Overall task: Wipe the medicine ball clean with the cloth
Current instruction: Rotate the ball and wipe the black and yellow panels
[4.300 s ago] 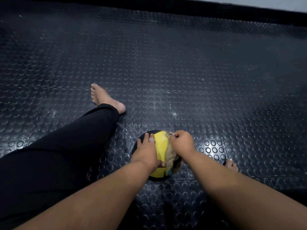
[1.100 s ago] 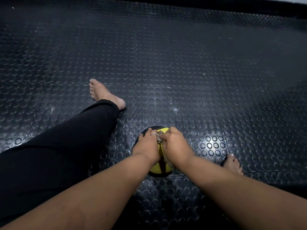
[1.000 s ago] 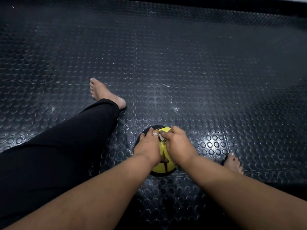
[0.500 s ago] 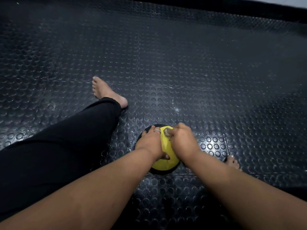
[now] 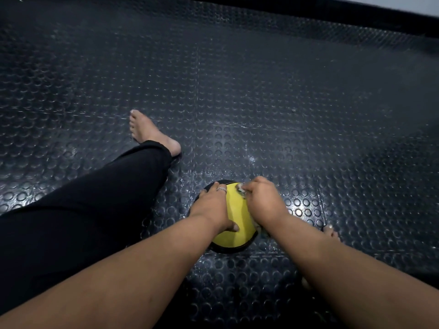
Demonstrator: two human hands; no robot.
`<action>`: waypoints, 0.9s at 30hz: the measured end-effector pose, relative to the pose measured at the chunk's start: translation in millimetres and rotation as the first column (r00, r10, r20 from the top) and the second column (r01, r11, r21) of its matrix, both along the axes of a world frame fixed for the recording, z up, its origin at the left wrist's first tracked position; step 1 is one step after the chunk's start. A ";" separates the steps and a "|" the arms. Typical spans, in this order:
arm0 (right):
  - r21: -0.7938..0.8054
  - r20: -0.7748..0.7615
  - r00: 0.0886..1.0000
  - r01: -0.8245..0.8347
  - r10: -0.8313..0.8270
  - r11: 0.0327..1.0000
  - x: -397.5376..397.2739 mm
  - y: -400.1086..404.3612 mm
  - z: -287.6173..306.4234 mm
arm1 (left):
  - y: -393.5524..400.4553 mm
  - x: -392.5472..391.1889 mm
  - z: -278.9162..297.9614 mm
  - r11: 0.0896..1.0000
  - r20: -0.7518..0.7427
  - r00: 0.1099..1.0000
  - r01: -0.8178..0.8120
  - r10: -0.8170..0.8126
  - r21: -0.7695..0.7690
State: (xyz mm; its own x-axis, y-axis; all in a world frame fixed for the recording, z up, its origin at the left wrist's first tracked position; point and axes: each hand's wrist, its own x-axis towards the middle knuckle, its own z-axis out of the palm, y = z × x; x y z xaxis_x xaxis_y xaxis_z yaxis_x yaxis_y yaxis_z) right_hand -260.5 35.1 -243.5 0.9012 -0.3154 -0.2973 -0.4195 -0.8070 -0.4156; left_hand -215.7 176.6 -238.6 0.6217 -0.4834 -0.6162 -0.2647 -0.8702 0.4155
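Item: medicine ball (image 5: 234, 231), yellow panel with black surround, set on the studded rubber floor (image 5: 285, 115) between the seated person's legs; it is judged heavy, firm and round, apt to roll unless steadied from the side. The left hand (image 5: 212, 207) is laid over the ball's left flank with fingers spread and lightly curved, thumb on the yellow panel. The right hand (image 5: 262, 201) is curled tight on a bunched cloth (image 5: 240, 189), soft and light, pressed to the ball's upper right.
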 end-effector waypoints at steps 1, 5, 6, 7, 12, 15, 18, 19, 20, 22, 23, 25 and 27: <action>-0.027 -0.049 0.997 0.058 -0.059 0.998 0.2 -10.9 0.0 | 0.3 -0.1 0.6 1.000 0.001 1.000 0.003 -0.003 0.000; -0.003 -0.037 0.984 0.177 -0.177 0.984 -2.8 -22.8 8.8 | 1.7 1.5 3.2 0.999 -0.001 1.000 -0.027 0.027 -0.026; 0.019 -0.013 0.991 0.136 -0.136 0.991 -2.8 -14.2 12.2 | 1.3 2.7 4.1 0.999 0.003 1.000 -0.031 0.031 -0.023; 0.052 0.013 0.996 0.085 -0.086 0.995 -2.9 -3.7 14.1 | 0.1 3.8 3.4 0.999 0.001 0.999 -0.035 0.035 -0.020; 0.078 0.074 0.996 -0.050 0.044 0.996 -3.5 19.5 14.5 | -4.3 7.6 0.4 0.999 -0.009 0.999 -0.046 0.046 -0.024; 0.046 0.108 0.994 -0.022 0.017 0.999 -6.4 12.9 24.5 | -5.8 11.6 2.6 0.999 -0.003 0.999 -0.032 0.032 -0.027; 0.056 0.106 0.992 -0.079 0.073 0.995 -19.3 18.3 28.6 | -5.3 7.9 -0.6 0.998 -0.005 0.999 -0.051 0.051 -0.042; 0.078 0.083 0.993 -0.091 0.084 0.993 -23.0 20.7 29.2 | -5.7 7.5 0.2 0.998 0.014 0.999 -0.034 0.035 -0.048; 0.102 0.055 0.994 -0.097 0.092 0.990 -26.9 23.8 29.1 | -4.1 4.0 0.0 0.999 0.014 1.000 -0.014 0.014 -0.041; 0.097 0.019 0.994 -0.112 0.111 0.989 -26.5 24.6 26.5 | -2.1 3.1 -4.9 0.999 0.017 1.000 0.001 -0.001 -0.036; 0.084 0.004 0.993 -0.118 0.118 0.989 -25.9 25.6 26.0 | -0.1 3.0 -5.3 0.999 0.009 1.000 -0.007 0.008 -0.044; 0.071 0.006 0.994 -0.113 0.113 0.991 -23.5 26.2 27.2 | 0.4 5.4 -2.3 0.998 -0.010 1.000 -0.027 0.027 -0.053; 0.064 0.010 0.992 -0.123 0.123 0.990 -21.9 26.2 27.0 | -2.0 9.0 -3.2 0.998 -0.019 0.999 -0.041 0.040 -0.051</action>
